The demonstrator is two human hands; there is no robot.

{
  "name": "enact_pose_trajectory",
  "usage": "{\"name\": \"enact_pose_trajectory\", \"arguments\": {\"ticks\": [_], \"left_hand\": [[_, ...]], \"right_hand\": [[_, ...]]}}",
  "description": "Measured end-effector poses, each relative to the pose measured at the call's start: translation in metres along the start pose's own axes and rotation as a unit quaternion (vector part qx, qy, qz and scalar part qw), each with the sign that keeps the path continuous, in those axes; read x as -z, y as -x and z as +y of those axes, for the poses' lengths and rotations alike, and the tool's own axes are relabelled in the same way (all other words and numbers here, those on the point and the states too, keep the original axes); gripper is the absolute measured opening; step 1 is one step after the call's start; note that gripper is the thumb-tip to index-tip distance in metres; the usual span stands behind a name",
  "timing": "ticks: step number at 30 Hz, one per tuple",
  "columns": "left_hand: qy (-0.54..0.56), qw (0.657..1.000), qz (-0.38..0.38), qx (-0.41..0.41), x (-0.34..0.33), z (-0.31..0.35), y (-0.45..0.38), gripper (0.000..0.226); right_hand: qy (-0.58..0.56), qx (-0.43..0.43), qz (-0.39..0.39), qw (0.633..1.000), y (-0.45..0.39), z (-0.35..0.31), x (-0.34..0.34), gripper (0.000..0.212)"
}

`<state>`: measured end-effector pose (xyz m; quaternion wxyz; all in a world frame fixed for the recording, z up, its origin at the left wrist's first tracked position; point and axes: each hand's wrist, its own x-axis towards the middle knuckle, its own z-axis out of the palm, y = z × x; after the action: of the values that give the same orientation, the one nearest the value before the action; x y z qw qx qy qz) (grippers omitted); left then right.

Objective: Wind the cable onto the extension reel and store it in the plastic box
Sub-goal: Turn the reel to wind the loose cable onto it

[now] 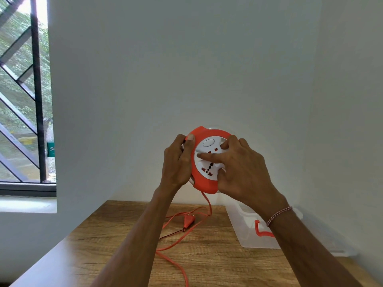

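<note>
reel (204, 162): light, rigid, held above tabletop | left hand (178, 162) grips rim | right hand (240, 168) fingers curled on white face | cable (176, 243): limp, loose on tabletop

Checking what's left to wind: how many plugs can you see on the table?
1: the orange plug lies on the wooden table among loose cable, left of the plastic box. The arms may hide more.
</note>
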<state>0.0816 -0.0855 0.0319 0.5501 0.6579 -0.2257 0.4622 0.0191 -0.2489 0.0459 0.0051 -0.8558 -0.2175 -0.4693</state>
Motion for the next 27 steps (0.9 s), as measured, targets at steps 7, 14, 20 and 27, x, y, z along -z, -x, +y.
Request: {"name": "enact_pose_trajectory", "arguments": {"ticks": [7, 14, 20, 27], "left_hand": [[0.010, 1.000, 0.000, -0.005, 0.000, 0.005, 0.000, 0.025], [0.015, 1.000, -0.004, -0.001, 0.000, 0.006, 0.001, 0.020], [0.015, 1.000, 0.008, -0.002, 0.002, 0.007, 0.000, 0.019], [0.013, 1.000, 0.008, -0.005, 0.001, 0.005, 0.001, 0.019]], "right_hand": [[-0.063, -0.107, 0.069, 0.990, -0.005, -0.004, 0.003, 0.075], [-0.068, -0.052, 0.052, 0.995, -0.005, 0.003, 0.010, 0.051], [-0.098, 0.014, -0.011, 0.995, -0.008, 0.007, 0.011, 0.030], [-0.005, 0.017, -0.077, 0.997, -0.005, -0.005, 0.009, 0.062]]}}
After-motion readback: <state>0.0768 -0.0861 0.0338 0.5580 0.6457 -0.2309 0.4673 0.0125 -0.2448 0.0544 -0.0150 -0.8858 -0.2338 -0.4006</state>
